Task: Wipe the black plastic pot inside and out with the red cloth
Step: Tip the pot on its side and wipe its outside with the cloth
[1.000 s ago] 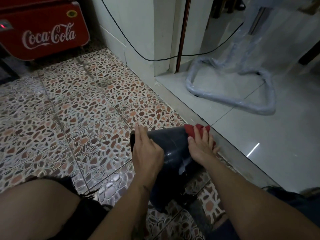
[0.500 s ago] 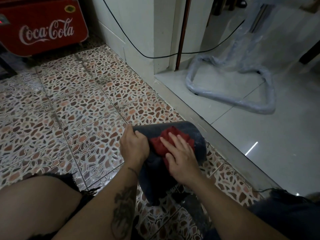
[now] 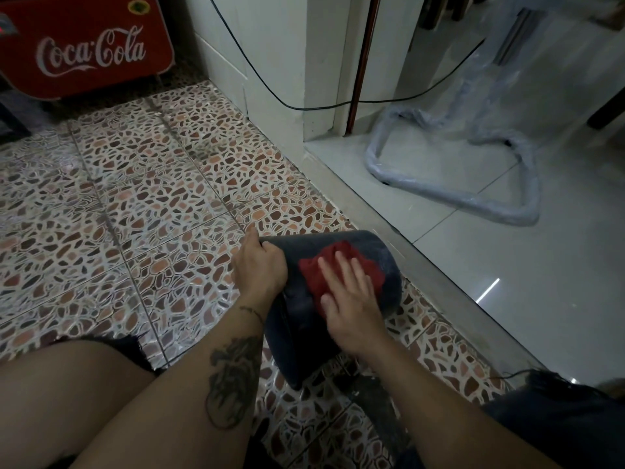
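Pebble-pattern floor tiles point(image 3: 128, 198), brown and orange chips in pale grout, cover the ground out past the left hand; pale glossy tiles point(image 3: 541, 299) lie beyond a raised grey threshold strip point(image 3: 439, 275) on the far side of the right hand. Red Coca-Cola cooler point(image 3: 88, 45) stands well away from both hands, up and to the left. A plastic-wrapped tube frame point(image 3: 473, 194) rests on the pale tiles, well beyond the right hand, with a black cable point(image 3: 338, 104) sagging across the wall above it. Black plastic pot point(image 3: 385, 262) lies on its side over the patterned tiles, between the two hands, its far end near the threshold. Left hand point(image 3: 260, 269) is closed on the pot's near-left edge, fingers curled over the wall, thumb side toward the tiles; tattooed forearm runs back to the lap. Right hand point(image 3: 351, 299) lies flat with fingers spread, palm down, pressing the red cloth point(image 3: 338, 265) against the pot's upper outer wall; not curled around anything. Cloth shows past the fingertips and to the thumb side, bunched, touching the pot.
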The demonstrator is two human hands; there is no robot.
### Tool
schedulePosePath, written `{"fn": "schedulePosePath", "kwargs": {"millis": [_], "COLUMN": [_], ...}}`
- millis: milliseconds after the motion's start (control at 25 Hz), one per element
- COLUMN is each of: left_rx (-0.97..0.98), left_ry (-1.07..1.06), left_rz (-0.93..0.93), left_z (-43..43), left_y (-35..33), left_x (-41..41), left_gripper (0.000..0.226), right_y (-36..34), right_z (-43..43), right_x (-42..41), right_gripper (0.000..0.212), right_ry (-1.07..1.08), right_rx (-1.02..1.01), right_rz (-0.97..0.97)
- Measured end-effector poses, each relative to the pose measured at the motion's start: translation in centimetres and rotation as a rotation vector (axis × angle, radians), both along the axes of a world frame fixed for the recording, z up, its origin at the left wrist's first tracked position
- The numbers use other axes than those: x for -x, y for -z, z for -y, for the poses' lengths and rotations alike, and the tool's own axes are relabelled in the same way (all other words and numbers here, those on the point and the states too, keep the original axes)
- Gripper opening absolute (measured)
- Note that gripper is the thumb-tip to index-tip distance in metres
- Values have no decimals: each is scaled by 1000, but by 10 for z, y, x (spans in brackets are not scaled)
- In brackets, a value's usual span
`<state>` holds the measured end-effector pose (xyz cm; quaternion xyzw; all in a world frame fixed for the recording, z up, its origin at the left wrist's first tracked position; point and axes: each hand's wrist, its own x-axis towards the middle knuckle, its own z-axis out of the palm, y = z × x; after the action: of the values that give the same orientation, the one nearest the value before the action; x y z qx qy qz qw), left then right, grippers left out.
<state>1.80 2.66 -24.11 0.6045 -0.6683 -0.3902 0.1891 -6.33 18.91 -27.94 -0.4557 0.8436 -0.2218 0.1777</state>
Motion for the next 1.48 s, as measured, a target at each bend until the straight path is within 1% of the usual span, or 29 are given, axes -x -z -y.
{"fn": "schedulePosePath", "kwargs": {"millis": [120, 200, 240, 320, 360, 400, 480, 560, 640, 680, 760, 800, 880, 960, 1040, 1120, 1200, 1280, 1360, 1400, 1480], "left_rx": [4, -4, -6, 0, 4, 4, 0, 5, 48, 66, 85, 91, 88, 68, 46, 18, 3, 18, 27, 20, 28], "left_ry": [3, -19, -26, -26, -22, -8, 40, 73, 103, 140, 224, 239, 227, 189, 131, 94, 97, 123, 154, 163, 162], "left_rz": [-16, -38, -47, -54, -50, -44, -38, -28, -49, -75, -141, -156, -182, -214, -236, -265, -288, -273, -273, -281, -276], "left_z": [-4, -4, -3, -4, -2, -1, 0, 0, -8, -14, -27, -30, -32, -33, -32, -28, -24, -22, -25, -27, -30], "left_y": [1, 2, 3, 6, 7, 7, 5, 1, -2, -2, 0, 2, 7, 9, 11, 13, 13, 11, 12, 13, 15], "left_x": [1, 2, 2, 2, 3, 3, 4, 4, 7, 7, 6, 5, 4, 2, 3, 6, 8, 11, 13, 12, 10], "left_gripper": [57, 57, 58, 59, 58, 57, 53, 48, 33, 30, 43, 49, 52, 51, 49, 46, 45, 43, 44, 45, 47], "right_y": [-7, -11, -11, -5, -4, -2, 0, -1, 0, 1, -1, -5, -12, -17, -17, -13, -7, -2, -5, -8, -13], "right_z": [19, 31, 33, 21, 11, 1, -7, -8, -6, -6, -3, 3, 23, 48, 53, 32, 6, -6, 4, 17, 47], "right_x": [39, 38, 26, -9, -24, -30, -19, 6, 35, 50, 79, 89, 95, 78, 43, 20, 30, 61, 86, 89, 77], "right_gripper": [59, 60, 60, 63, 65, 66, 65, 65, 64, 62, 57, 57, 57, 57, 57, 59, 60, 56, 54, 56, 59], "right_ry": [232, 280, 251, 106, 28, -24, -33, 55, 199, 266, 356, 370, 344, 249, 113, -9, -38, 107, 273, 321, 315], "right_rx": [-199, -243, -208, -38, 21, 51, 47, -9, -113, -175, -284, -322, -351, -294, -133, 44, 81, -14, -190, -252, -264], "right_rz": [61, 74, 47, 14, 27, 43, 33, 20, 4, -3, 12, 38, 83, 99, 97, 101, 46, -11, -5, 27, 82]}}
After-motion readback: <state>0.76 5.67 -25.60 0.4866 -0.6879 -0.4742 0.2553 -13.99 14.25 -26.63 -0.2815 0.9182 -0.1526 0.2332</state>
